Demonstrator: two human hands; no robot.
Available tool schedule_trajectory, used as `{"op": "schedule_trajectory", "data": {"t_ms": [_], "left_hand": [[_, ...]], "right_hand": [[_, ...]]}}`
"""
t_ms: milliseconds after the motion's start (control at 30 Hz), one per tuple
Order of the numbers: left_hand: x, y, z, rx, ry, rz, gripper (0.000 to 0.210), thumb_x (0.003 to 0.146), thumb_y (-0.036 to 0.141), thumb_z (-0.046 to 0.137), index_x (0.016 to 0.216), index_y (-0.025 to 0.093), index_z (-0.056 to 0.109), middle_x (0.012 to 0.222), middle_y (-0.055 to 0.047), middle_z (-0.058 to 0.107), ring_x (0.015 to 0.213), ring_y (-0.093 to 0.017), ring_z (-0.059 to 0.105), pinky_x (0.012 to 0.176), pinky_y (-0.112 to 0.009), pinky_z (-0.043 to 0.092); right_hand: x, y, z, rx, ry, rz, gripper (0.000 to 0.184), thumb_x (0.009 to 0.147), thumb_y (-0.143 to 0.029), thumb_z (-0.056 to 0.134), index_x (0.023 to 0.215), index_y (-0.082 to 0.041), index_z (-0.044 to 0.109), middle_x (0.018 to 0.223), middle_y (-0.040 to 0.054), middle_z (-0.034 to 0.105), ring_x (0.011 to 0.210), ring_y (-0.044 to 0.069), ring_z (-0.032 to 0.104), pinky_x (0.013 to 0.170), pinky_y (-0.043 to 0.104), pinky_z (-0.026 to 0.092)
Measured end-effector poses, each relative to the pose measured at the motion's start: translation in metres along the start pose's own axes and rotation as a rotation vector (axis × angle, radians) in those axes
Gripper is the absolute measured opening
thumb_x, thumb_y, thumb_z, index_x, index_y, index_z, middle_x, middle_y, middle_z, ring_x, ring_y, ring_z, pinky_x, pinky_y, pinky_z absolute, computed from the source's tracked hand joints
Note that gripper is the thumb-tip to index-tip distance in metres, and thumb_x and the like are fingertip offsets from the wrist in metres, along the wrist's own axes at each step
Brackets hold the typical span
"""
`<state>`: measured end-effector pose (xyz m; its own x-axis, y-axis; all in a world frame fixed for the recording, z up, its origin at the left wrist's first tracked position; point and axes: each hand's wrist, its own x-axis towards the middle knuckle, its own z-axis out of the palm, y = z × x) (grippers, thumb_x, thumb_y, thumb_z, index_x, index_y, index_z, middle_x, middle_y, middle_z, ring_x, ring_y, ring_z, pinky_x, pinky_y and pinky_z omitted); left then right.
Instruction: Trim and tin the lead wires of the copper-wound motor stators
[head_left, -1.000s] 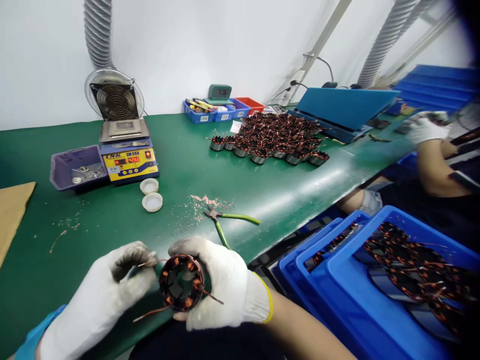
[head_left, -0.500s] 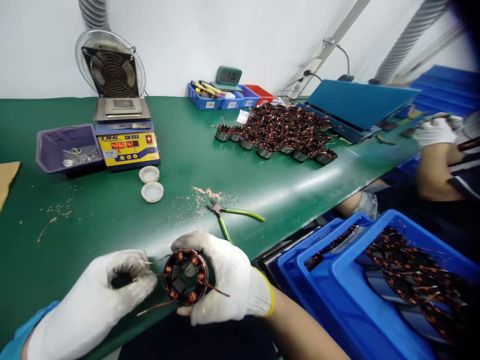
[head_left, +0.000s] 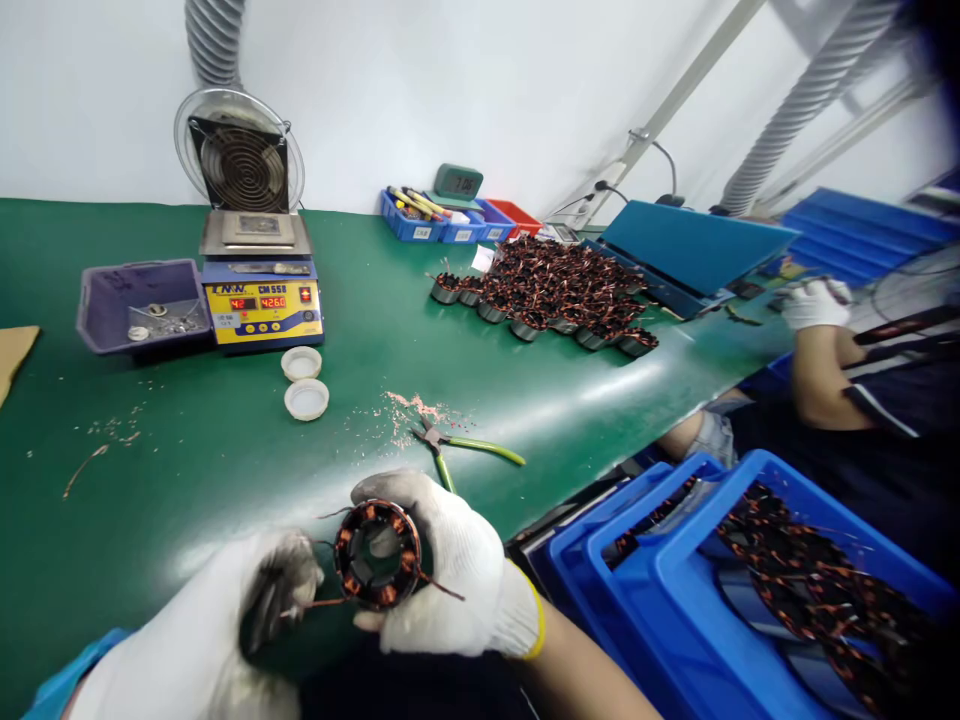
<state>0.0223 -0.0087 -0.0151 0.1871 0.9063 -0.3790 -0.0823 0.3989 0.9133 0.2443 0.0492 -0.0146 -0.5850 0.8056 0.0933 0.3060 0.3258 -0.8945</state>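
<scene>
While the gloved right hand (head_left: 450,575) clamps its fingers around the right side of a copper-wound ring (head_left: 409,558), the ring is held up in front of the person near the counter's close edge, its round opening facing the camera. Several wire leads stick out of it, two short ones at the upper left and one at the lower right. A further lead (head_left: 326,603) runs from its lower left to the gloved left hand (head_left: 214,620), whose fingers are curled at the wire's end (the glove is blurred, so I cannot tell whether they are pinched together on it).

Just beyond the ring, green-handled pliers (head_left: 433,437) lie on the green counter (head_left: 172,490), their tips apart beside a scatter of copper clippings (head_left: 409,403). Farther left, two shallow white dishes (head_left: 306,401) sit in front of a yellow-and-blue heating unit (head_left: 262,318) with red digits lit, and a purple bin (head_left: 96,312) stands beside it. A dense cluster of wound rings (head_left: 559,285) covers the counter's far middle, near a teal box (head_left: 697,245). Blue tubs (head_left: 694,630) at the right hold more rings; past them shows a co-worker's gloved hand (head_left: 817,304).
</scene>
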Motion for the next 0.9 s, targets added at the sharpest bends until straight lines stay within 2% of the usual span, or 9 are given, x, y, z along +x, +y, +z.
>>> {"op": "schedule_trajectory", "data": {"t_ms": [67, 133, 200, 300, 400, 500, 667, 800, 900], "left_hand": [[0.0, 0.001, -0.001, 0.032, -0.12, -0.012, 0.031, 0.08, 0.052, 0.074, 0.073, 0.021, 0.075, 0.07, -0.004, 0.067, 0.069, -0.023, 0.061, 0.064, -0.033, 0.054], [0.0, 0.001, -0.004, 0.031, -0.157, -0.019, 0.033, 0.078, 0.052, 0.078, 0.077, 0.019, 0.076, 0.076, -0.004, 0.069, 0.068, -0.02, 0.058, 0.063, -0.03, 0.051], [0.0, -0.001, -0.008, 0.032, -0.093, -0.012, 0.04, 0.078, 0.058, 0.077, 0.074, 0.018, 0.073, 0.074, -0.004, 0.068, 0.066, -0.018, 0.054, 0.06, -0.028, 0.047], [0.002, -0.006, -0.014, 0.113, 0.109, 0.05, 0.047, 0.066, 0.06, 0.085, 0.066, 0.019, 0.064, 0.066, 0.0, 0.057, 0.063, -0.016, 0.047, 0.057, -0.027, 0.042], [0.008, -0.011, -0.02, 0.2, 0.208, 0.143, 0.051, 0.056, 0.06, 0.089, 0.074, 0.021, 0.061, 0.071, 0.002, 0.054, 0.067, -0.017, 0.048, 0.058, -0.028, 0.04], [0.014, -0.014, -0.021, 0.296, 0.238, 0.141, 0.052, 0.063, 0.065, 0.082, 0.081, 0.021, 0.061, 0.077, 0.0, 0.058, 0.071, -0.021, 0.054, 0.063, -0.031, 0.044], [0.02, -0.016, -0.012, 0.563, 0.242, 0.131, 0.042, 0.074, 0.064, 0.07, 0.079, 0.023, 0.06, 0.077, -0.005, 0.065, 0.072, -0.026, 0.061, 0.067, -0.037, 0.049], [0.021, -0.012, -0.01, 0.693, 0.202, 0.165, 0.037, 0.078, 0.06, 0.064, 0.08, 0.023, 0.061, 0.081, -0.007, 0.069, 0.076, -0.029, 0.065, 0.07, -0.039, 0.05], [0.021, -0.006, -0.01, 0.702, 0.191, 0.13, 0.034, 0.076, 0.058, 0.063, 0.08, 0.024, 0.061, 0.085, -0.009, 0.071, 0.081, -0.032, 0.067, 0.074, -0.042, 0.051]], "right_hand": [[0.0, 0.002, 0.003, 0.023, -0.01, 0.018, 0.085, 0.056, -0.055, 0.09, 0.127, -0.025, 0.057, 0.109, 0.0078, 0.073, 0.093, 0.027, 0.074, 0.084, 0.042, 0.061], [0.0, 0.003, 0.006, 0.026, -0.024, 0.01, 0.085, 0.054, -0.055, 0.09, 0.126, -0.025, 0.058, 0.108, 0.0072, 0.073, 0.092, 0.027, 0.075, 0.084, 0.041, 0.062], [0.002, 0.002, 0.007, 0.017, -0.034, 0.002, 0.084, 0.051, -0.054, 0.092, 0.124, -0.025, 0.059, 0.108, 0.0068, 0.073, 0.092, 0.027, 0.075, 0.085, 0.041, 0.062], [0.007, -0.006, 0.005, -0.01, -0.021, 0.057, 0.082, 0.048, -0.049, 0.093, 0.12, -0.026, 0.062, 0.107, 0.0056, 0.074, 0.092, 0.028, 0.075, 0.087, 0.043, 0.062], [0.019, -0.017, -0.003, -0.061, 0.03, 0.173, 0.082, 0.049, -0.038, 0.091, 0.124, -0.026, 0.063, 0.116, 0.0066, 0.074, 0.102, 0.029, 0.074, 0.094, 0.045, 0.06], [0.039, -0.025, -0.016, -0.129, 0.061, 0.239, 0.082, 0.053, -0.033, 0.086, 0.131, -0.027, 0.062, 0.123, 0.0062, 0.072, 0.11, 0.028, 0.072, 0.1, 0.045, 0.056], [0.086, -0.029, -0.032, -0.292, 0.059, 0.276, 0.09, 0.058, -0.035, 0.086, 0.142, -0.025, 0.053, 0.121, 0.0063, 0.071, 0.108, 0.026, 0.07, 0.098, 0.044, 0.054], [0.123, -0.038, -0.032, -0.569, 0.004, 0.341, 0.077, 0.059, -0.045, 0.084, 0.129, -0.027, 0.058, 0.119, 0.0047, 0.07, 0.109, 0.03, 0.068, 0.094, 0.048, 0.052], [0.144, -0.045, -0.029, -0.694, -0.077, 0.339, 0.07, 0.061, -0.051, 0.08, 0.125, -0.032, 0.06, 0.119, 0.0013, 0.071, 0.109, 0.032, 0.067, 0.092, 0.047, 0.05]]}}
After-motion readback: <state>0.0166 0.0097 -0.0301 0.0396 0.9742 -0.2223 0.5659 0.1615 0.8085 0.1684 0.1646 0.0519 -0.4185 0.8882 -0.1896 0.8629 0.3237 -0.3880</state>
